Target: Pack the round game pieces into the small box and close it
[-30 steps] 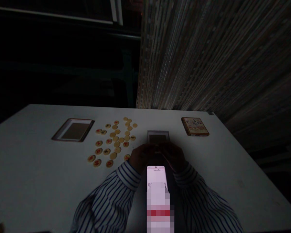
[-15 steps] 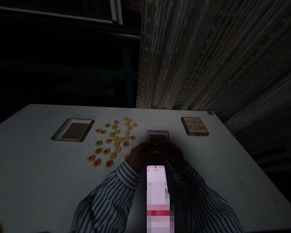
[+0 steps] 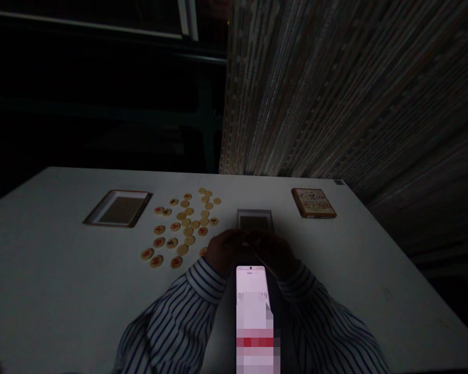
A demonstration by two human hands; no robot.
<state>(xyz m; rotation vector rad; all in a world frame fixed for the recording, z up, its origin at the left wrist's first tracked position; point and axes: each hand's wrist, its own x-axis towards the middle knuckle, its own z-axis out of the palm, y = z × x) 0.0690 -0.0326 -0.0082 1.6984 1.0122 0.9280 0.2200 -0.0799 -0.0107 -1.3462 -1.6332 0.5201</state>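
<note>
My left hand (image 3: 225,251) and my right hand (image 3: 276,254) meet at the fingers, just behind the top end of a lit phone (image 3: 251,283). Both look closed, with fingers curled inward and pressed together in deep shadow. Whether anything is between them I cannot make out. Right behind the fingers lies a shallow open box (image 3: 254,212) with a pale rim and a dark inside, its near side hidden by the hands. To the left, many round xiangqi pieces (image 3: 189,240) are scattered, some showing red or black characters, others plain side up. One piece (image 3: 203,252) lies partly behind my left wrist.
On the white table (image 3: 62,291), an open tray-like box part (image 3: 140,210) lies at the left. A printed, brown-edged box (image 3: 315,202) lies at the back right. Behind the table hangs a striped curtain (image 3: 296,93). The room is very dark.
My fingers have shifted slightly where they meet, and the small pale spot between them no longer shows. The pieces and boxes have stayed put.
</note>
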